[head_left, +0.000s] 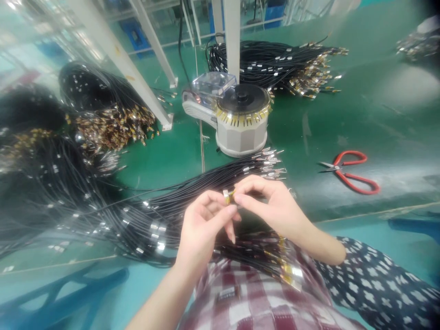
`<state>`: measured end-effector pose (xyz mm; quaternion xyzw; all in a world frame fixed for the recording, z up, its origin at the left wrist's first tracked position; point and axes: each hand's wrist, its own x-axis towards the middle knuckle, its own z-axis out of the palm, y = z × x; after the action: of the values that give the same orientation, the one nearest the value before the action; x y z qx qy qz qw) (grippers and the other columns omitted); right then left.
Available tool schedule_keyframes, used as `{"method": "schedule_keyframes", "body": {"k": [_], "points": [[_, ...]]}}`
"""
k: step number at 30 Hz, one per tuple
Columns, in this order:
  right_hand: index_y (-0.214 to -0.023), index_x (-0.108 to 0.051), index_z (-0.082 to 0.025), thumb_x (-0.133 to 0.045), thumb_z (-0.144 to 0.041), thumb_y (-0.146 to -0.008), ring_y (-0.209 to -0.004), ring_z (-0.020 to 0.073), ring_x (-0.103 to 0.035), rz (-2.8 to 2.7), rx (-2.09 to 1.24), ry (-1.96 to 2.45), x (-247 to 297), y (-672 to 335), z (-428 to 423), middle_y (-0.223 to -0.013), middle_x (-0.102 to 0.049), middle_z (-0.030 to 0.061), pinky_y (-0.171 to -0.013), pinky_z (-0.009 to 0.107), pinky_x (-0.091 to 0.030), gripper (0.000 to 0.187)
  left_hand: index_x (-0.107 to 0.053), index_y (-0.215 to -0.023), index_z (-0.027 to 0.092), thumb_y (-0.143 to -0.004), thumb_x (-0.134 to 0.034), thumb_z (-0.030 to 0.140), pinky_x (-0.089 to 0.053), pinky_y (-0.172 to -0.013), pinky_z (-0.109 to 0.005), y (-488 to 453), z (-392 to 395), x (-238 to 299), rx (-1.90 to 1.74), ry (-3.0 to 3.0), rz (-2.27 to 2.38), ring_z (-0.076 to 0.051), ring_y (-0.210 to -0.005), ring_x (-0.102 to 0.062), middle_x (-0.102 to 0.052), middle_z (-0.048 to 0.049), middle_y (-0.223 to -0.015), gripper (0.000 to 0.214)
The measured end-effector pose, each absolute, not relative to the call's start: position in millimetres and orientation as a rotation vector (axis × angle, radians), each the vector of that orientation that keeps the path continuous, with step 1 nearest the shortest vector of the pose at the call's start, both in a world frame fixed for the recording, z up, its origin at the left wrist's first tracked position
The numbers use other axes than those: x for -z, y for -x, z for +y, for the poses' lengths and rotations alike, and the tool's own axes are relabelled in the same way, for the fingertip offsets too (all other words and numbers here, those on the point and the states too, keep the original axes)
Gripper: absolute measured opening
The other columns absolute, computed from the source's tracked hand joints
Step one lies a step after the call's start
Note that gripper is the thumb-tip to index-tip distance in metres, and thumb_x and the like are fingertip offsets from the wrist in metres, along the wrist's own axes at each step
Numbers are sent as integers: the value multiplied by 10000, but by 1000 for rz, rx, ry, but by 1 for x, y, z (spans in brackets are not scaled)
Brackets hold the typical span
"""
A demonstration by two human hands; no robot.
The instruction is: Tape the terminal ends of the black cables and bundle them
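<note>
My left hand (pixel 206 224) is closed in a pinch at the end of a thin black cable, its thumb and forefinger close together. A small silver and yellow cable end (pixel 226 197) shows above these fingertips. My right hand (pixel 271 199) meets it from the right, thumb and forefinger pinched on a bit of yellow tape (pixel 232 193) at the cable end. Fingers hide part of the join. Behind the hands runs a bundle of black cables (pixel 192 185) with silver tips. More cables with yellow-wrapped ends (pixel 285 266) lie across the lap, over a checked apron.
A round tape dispenser (pixel 242 130) with yellow strips around its disc stands on the green table (pixel 343 110). Red-handled scissors (pixel 357 172) lie at the right. Piles of black cables (pixel 89 91) fill the left, another bundle (pixel 271 59) the back. White posts (pixel 233 41) rise from the table.
</note>
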<state>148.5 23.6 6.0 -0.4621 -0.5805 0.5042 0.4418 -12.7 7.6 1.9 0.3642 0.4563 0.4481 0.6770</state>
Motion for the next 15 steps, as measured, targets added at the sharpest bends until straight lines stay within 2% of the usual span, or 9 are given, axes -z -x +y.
{"method": "schedule_keyframes", "body": {"k": [9,15], "points": [[-684,-658,-181,-654,-186,-824,-808,167,-635,-1461,-1269,1184,-6,-148,25,-759,-679,10,-814,326,-477,140,-605,-760,125,-783,-736,206,-399,-388,-170,7,5,-3,-1010,-724,1002,-68,-406,-508,-697,-33,-622,155],[-674,-631,-193,-638,-199,-832,-985,215,-633,-1483,-1281,1160,-4,-150,26,-815,-673,27,-882,364,-472,158,-637,-816,112,-803,-727,228,-298,-440,-152,6,5,-2,-985,-767,1007,-41,-458,-445,-676,-36,-624,147]]}}
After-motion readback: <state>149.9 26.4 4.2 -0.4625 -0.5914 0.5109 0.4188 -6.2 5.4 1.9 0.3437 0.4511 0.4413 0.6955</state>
